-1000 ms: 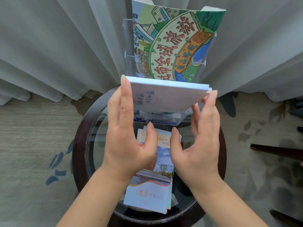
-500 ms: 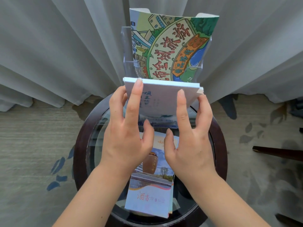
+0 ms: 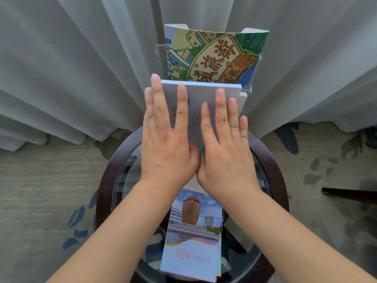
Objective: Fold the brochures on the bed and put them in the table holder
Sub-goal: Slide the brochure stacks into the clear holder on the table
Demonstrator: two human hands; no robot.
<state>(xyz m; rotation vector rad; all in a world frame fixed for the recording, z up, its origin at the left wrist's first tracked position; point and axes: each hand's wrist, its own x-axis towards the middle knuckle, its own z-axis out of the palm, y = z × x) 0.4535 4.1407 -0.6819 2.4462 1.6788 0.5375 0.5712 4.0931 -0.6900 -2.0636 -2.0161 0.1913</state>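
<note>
Brochure stack pressed by flat left hand and right hand.

Pale grey curtains hang in heavy folds across the back, their hems reaching the floor. The carpet is grey-beige with scattered dark blue leaf marks. A round desk has a dark wooden rim around a glass top. A dark wooden bar juts in at right. Soft, even light.
</note>
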